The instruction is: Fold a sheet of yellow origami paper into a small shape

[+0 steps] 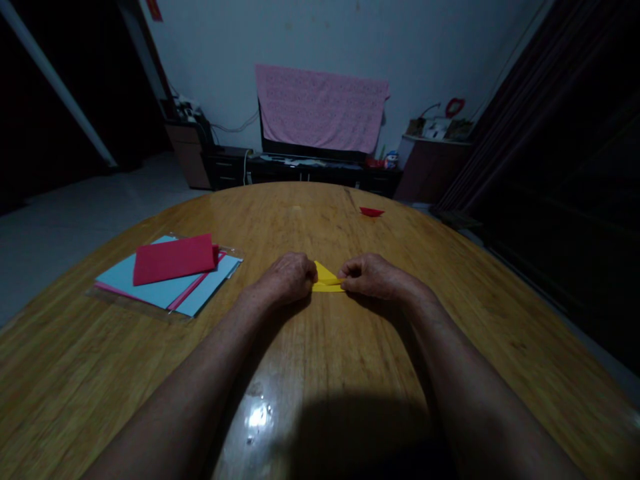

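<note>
Yellow folded paper (327, 280) lies mid-table on the near side, between my hands. My left hand (287, 279) and right hand (373, 277) each hold one end in a narrow pinch; my fingers hide the ends. Even pressure from both sides, with the paper kept flat on the wooden table (320, 217), seems best for a straight crease. A stack of blue paper (160, 293) sits left; a small red paper piece (371, 212) lies far right.
</note>
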### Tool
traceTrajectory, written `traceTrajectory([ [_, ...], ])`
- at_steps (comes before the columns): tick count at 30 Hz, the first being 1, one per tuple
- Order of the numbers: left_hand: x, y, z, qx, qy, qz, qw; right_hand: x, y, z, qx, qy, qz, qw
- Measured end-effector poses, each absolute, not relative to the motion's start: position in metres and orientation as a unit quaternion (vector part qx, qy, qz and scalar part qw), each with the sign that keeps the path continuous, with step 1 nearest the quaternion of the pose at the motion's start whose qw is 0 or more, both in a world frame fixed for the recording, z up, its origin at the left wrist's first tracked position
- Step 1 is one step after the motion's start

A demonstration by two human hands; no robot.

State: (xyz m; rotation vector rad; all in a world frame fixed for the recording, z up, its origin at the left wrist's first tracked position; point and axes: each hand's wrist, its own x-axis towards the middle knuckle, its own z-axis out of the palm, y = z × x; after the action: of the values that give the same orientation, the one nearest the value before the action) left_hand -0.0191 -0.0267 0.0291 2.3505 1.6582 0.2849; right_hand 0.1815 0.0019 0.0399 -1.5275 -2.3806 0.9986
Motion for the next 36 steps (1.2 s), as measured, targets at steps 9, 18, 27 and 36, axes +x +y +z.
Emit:
traceTrajectory([
  [9,-0.019,-0.030,0.032,0.812,0.561,0.105,0.120,0.183,0.003,0.036,-0.513,-0.794,0.318,0.077],
  [18,-0.010,-0.035,0.036,0.800,0.584,0.087,0.103,0.177,0.004,0.035,-0.559,-0.791,0.237,0.071],
  [27,-0.005,-0.035,0.034,0.790,0.603,0.080,0.083,0.168,-0.004,0.045,-0.570,-0.794,0.207,0.045],
  [36,-0.006,-0.033,0.029,0.777,0.613,0.102,0.100,0.166,-0.007,0.047,-0.568,-0.789,0.227,0.057],
])
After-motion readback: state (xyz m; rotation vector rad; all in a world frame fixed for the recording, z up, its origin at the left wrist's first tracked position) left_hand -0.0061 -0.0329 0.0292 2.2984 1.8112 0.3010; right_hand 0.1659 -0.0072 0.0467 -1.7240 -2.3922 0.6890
